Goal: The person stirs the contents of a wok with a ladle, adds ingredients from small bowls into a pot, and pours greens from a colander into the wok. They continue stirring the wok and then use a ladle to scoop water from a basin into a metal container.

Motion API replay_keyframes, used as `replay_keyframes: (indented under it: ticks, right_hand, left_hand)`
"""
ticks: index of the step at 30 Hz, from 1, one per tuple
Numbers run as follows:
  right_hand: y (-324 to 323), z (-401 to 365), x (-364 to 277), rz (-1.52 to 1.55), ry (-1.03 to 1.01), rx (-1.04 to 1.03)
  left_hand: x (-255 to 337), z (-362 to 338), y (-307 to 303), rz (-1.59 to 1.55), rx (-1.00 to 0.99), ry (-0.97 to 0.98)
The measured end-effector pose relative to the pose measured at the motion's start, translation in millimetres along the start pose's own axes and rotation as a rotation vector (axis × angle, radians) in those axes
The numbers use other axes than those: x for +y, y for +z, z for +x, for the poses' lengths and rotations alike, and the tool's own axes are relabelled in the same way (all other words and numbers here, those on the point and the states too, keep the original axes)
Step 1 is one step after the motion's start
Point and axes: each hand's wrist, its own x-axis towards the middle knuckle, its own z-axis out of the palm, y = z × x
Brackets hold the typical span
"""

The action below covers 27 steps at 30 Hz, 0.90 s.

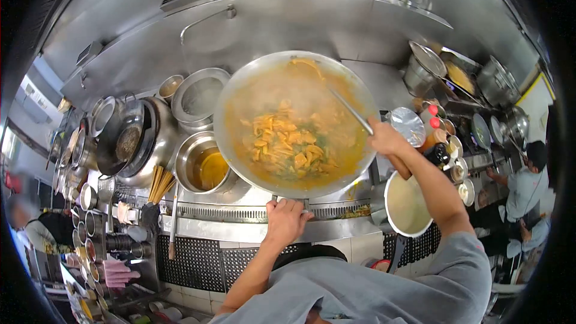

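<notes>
Stirring tool: likely stiff, best held by its wooden handle; right hand wrapped round it. Wok: likely heavy; left hand curled at near rim, hold unclear from here.

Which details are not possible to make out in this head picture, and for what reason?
Head view:
Long-handled tool: lower end lost in hazy broth.
Left hand: fingers hide whatever they may grip.
White-rimmed pot: partly hidden by right forearm.
Containers, lower left: contents too small to tell.
</notes>
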Motion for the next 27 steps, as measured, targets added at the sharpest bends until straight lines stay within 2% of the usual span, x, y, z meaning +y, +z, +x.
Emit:
replay_keyframes:
  ticks: [3, 6, 7, 9, 11, 14, 16, 17, 20, 27]
  right_hand:
    - [21, 54, 45, -0.064, -0.111, 0.035]
    - [15, 66, 12, 0.159, 0.072, -0.447]
    - [6, 55, -11, 0.380, 0.229, -0.617]
    - [26, 36, -12, 0.970, 0.434, -0.872]
    - [43, 7, -29, 1.286, 0.466, -1.101]
    - [50, -52, -66, 1.903, 0.677, -0.969]
    - [41, -74, -86, 2.112, 0.697, -1.030]
    - [39, -85, -88, 2.119, 0.687, -0.994]
    - [5, -120, -102, 1.885, 0.551, -0.768]
    - [-41, -165, -138, 1.399, 0.503, -0.401]
  left_hand:
    - [1, 1, -3, -0.028, -0.004, -0.008]
    - [0, 2, -5, -0.062, 0.026, -0.016]
    - [1, 2, -7, -0.069, 0.004, -0.036]
    - [2, -1, -9, -0.059, -0.001, -0.050]
    - [3, 1, -8, -0.045, 0.001, -0.037]
    - [4, -2, -4, -0.018, 0.017, -0.033]
    - [6, -5, -1, -0.006, 0.044, -0.025]
    - [6, -5, -2, 0.000, 0.053, -0.019]
    - [6, -7, 1, -0.011, 0.062, 0.014]
    - [0, -8, 7, -0.046, 0.141, 0.078]
